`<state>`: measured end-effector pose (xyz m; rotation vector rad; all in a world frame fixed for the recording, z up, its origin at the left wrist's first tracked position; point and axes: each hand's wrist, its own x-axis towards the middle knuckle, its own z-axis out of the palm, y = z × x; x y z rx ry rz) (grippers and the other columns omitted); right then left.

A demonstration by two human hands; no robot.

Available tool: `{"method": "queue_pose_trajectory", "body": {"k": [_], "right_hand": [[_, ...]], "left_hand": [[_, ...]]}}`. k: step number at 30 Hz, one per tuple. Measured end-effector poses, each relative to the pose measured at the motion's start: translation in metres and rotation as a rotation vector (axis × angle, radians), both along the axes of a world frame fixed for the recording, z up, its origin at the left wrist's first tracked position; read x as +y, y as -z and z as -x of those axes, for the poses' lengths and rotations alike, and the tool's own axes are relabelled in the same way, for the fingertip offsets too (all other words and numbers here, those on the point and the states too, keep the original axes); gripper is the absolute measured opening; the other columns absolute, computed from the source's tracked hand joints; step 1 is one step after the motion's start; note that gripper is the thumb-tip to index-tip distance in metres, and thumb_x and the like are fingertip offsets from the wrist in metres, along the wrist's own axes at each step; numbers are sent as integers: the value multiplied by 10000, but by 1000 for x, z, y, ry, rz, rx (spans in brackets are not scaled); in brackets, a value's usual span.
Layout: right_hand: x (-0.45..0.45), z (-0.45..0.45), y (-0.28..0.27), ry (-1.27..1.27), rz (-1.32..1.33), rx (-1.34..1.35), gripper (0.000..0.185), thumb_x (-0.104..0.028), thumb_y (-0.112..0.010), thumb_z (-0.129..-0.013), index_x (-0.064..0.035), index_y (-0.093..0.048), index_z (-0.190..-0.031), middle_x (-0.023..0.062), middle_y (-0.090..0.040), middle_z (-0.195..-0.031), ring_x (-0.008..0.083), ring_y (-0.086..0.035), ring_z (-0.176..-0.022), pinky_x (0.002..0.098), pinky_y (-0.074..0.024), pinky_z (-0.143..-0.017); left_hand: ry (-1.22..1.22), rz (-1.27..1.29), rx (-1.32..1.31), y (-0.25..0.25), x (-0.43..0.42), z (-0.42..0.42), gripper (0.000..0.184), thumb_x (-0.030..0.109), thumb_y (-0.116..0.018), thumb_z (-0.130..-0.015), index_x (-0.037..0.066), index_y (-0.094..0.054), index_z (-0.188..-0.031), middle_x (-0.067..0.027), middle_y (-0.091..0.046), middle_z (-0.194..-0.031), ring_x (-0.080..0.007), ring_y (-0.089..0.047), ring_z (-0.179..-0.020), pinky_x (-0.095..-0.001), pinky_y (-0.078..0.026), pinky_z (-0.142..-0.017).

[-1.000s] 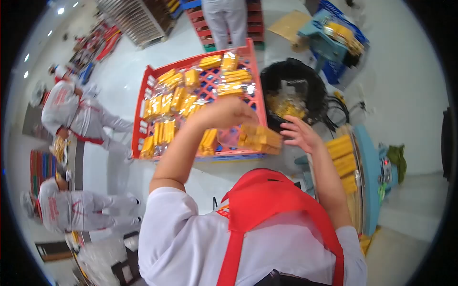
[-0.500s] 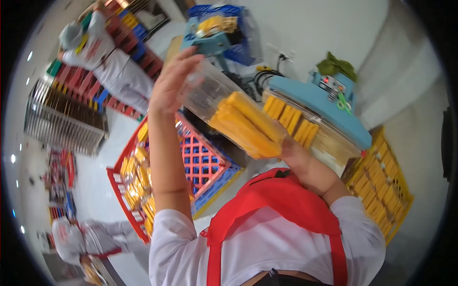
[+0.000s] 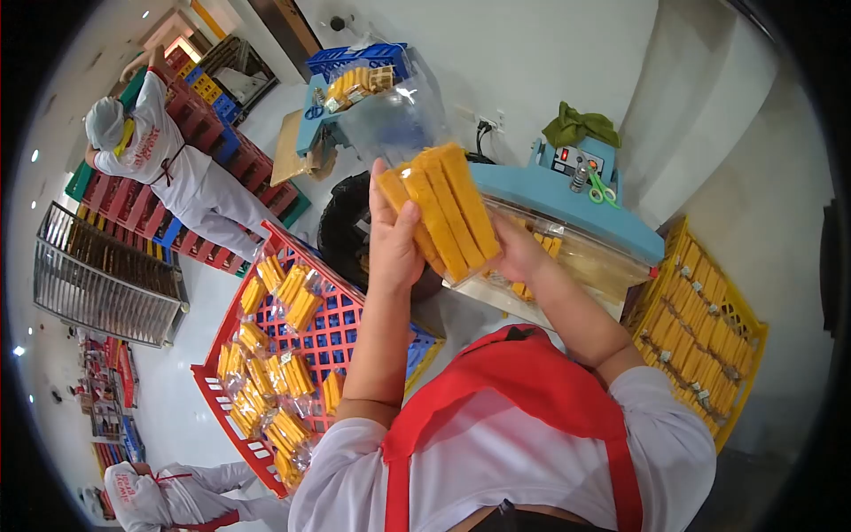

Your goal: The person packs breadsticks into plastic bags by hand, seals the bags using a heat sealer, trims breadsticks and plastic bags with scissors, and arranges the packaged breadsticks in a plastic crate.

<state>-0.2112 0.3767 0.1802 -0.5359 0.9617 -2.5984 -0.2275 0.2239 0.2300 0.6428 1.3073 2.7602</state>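
Observation:
A clear plastic bag of long yellow bread-like sticks [image 3: 448,213] is held up in front of me, its loose plastic top extending up and to the left. My left hand [image 3: 394,235] grips the left side of the bag, thumb across the front. Around the bag's lower right end is my right hand [image 3: 516,248], its fingers partly hidden behind the sticks. Just beyond it stands a light-blue sealing machine [image 3: 567,199], with more yellow sticks [image 3: 545,244] lying by its front.
Left of me, a red crate [image 3: 332,306] holds several filled bags. A yellow crate [image 3: 758,341] with packed bags stands at right. Green-handled scissors [image 3: 603,191] lie on the machine. Behind are a black-lined bin [image 3: 341,217], another blue machine [image 3: 310,133] and two co-workers [image 3: 191,160].
My left hand has come down from the bag's open top, where its fingers were spread, and now grips the side. The bag has tipped more upright, and my view has shifted.

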Motion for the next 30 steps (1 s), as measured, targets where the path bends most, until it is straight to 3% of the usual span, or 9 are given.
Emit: {"method": "queue_pose_trajectory", "body": {"k": [9,11,12,14,17,21,23,24,30], "right_hand": [[9,3,4,-208,191,-34,467,-364,-267,-916,-50,-370,-1246,86,-474,-1205,211,-492,-1074,368,-396,-908],[5,4,1,3,130,-99,426,-305,-407,-896,-73,-381,-1253,74,-517,-1147,178,-525,-1017,327,-434,-848],[4,3,-1,0,130,-95,426,-305,-407,-896,-73,-381,-1253,74,-517,-1147,178,-525,-1017,327,-434,-848],[2,-1,-6,406,-357,88,455,-203,-483,-873,-61,-346,-1283,72,-514,-1147,150,-511,-1022,284,-418,-850],[-8,-6,-18,520,-519,363,534,-111,-542,-835,-46,-301,-1307,72,-510,-1146,127,-491,-1030,246,-394,-857],[9,7,-21,382,-546,173,476,-187,-491,-863,-38,-332,-1286,81,-512,-1152,170,-508,-1030,278,-405,-869],[16,14,-17,20,130,-158,417,-256,-403,-886,-47,-385,-1246,92,-526,-1134,215,-535,-1003,331,-434,-854],[17,14,-11,24,125,-161,417,-256,-403,-886,-47,-385,-1246,92,-526,-1134,215,-535,-1003,331,-434,-854],[10,18,11,-89,365,-171,479,-394,-362,-857,-56,-434,-1189,108,-533,-1120,243,-545,-987,427,-434,-849]], "left_hand": [[-45,143,-36,-2,2,8,529,302,-282,-932,142,-39,-1375,-95,-250,-1345,-213,-295,-1216,-343,-208,-1013],[-37,268,-44,-10,-1,6,554,396,-230,-926,109,-67,-1371,-88,-250,-1343,-220,-279,-1226,-323,-191,-1015],[-1,326,-81,-19,-7,2,608,307,-348,-911,68,-23,-1366,-101,-246,-1338,-223,-277,-1223,-310,-206,-1006],[-60,332,-23,-10,-6,-1,660,249,-402,-883,61,12,-1361,-109,-235,-1339,-220,-277,-1220,-311,-214,-1002],[-208,478,80,-7,-3,-5,828,87,-503,-789,74,105,-1350,-135,-195,-1347,-213,-272,-1218,-321,-239,-992],[26,130,-88,-15,-4,-1,695,338,-395,-893,94,55,-1363,-81,-170,-1377,-217,-254,-1226,-325,-226,-991],[197,347,7,-30,-11,-10,649,502,-261,-889,113,-73,-1373,-54,-172,-1385,-216,-228,-1237,-340,-252,-964],[100,472,-12,-32,-5,-15,655,531,-146,-883,83,-166,-1361,-53,-218,-1374,-168,-247,-1213,-332,-275,-927],[-41,778,263,-31,4,-28,675,557,-181,-864,83,-245,-1341,-89,-145,-1378,-219,-225,-1227,-339,-261,-937]]}}
